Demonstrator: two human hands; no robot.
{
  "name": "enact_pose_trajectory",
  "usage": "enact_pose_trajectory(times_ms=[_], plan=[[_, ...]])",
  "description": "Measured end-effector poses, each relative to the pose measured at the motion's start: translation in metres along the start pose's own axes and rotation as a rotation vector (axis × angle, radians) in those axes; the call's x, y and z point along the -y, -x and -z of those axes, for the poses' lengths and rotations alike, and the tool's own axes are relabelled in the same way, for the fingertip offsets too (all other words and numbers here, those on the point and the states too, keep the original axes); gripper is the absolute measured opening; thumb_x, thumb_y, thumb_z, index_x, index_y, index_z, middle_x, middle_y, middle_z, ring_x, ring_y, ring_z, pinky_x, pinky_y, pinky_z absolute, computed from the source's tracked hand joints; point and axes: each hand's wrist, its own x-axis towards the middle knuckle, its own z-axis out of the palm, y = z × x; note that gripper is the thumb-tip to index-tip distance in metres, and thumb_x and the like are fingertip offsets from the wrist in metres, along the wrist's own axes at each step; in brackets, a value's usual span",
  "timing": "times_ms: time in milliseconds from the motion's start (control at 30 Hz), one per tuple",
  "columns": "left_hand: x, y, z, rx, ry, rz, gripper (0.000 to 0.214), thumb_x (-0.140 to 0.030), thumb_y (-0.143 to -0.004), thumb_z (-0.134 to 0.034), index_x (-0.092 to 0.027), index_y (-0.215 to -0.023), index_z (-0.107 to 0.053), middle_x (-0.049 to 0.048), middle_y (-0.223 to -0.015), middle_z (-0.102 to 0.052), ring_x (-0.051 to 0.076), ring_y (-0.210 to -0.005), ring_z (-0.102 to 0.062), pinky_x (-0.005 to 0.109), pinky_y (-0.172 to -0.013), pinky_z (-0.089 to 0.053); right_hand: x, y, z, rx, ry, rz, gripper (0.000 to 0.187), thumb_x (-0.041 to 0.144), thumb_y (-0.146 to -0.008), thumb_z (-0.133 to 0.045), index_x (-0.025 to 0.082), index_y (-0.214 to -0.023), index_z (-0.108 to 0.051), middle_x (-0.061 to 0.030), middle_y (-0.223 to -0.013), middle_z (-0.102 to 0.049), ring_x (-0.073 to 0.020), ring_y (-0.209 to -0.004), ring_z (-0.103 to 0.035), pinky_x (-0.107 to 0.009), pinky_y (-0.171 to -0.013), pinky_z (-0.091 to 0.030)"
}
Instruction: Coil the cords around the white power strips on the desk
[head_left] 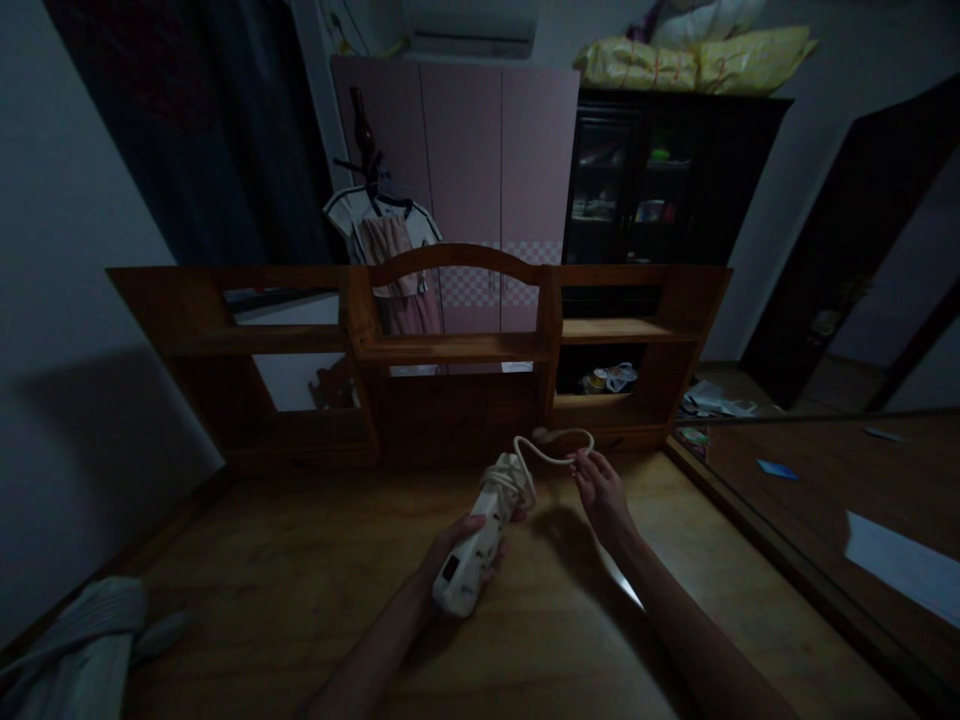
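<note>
A white power strip (478, 548) is tilted in front of me, its sockets facing up. My left hand (457, 540) is wrapped round its middle. White cord is wound in several turns about the far end of the strip. From there a loose length of power cord (556, 458) curves to the right, where my right hand (600, 488) pinches it between thumb and fingers. A blurred plug end (541, 435) seems to hang behind the loop. Both hands are held above a wooden desktop (300, 560).
A wooden shelf unit (457, 347) stands along the desktop's far edge. Another corded white bundle (97, 630) lies at the lower left. On a brown surface to the right are white paper (904, 562) and a blue card (778, 469). Behind stand pink (461, 150) and black cabinets (739, 170).
</note>
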Motion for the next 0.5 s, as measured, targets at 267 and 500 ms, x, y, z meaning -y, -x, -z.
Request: enact_pose_trajectory(times_ms=[267,500], plan=[[-0.007,-0.006,0.001,-0.243,0.075,-0.223,0.047,-0.036,-0.081,-0.055,-0.011,-0.120,-0.052,0.0136,-0.100,-0.066,0.016,-0.070,-0.062,0.021,-0.046,-0.045,0.026,0.002,0.003,-0.161,0.166,0.226,0.030,0.033,-0.076,-0.070,0.021,-0.096,-0.050,-0.0014,-0.089,-0.061,-0.0140,-0.077,-0.060,-0.022,-0.061,-0.046],[-0.001,-0.006,0.004,-0.338,-0.029,-0.183,0.049,-0.041,-0.081,-0.058,-0.007,-0.117,-0.054,0.0137,-0.089,-0.069,0.014,-0.054,-0.061,0.022,-0.046,-0.046,0.007,-0.012,0.023,-0.271,0.231,0.208,0.037,0.039,-0.078,-0.064,0.019,-0.106,-0.049,-0.0036,-0.091,-0.062,-0.0169,-0.077,-0.063,-0.032,-0.073,-0.051]])
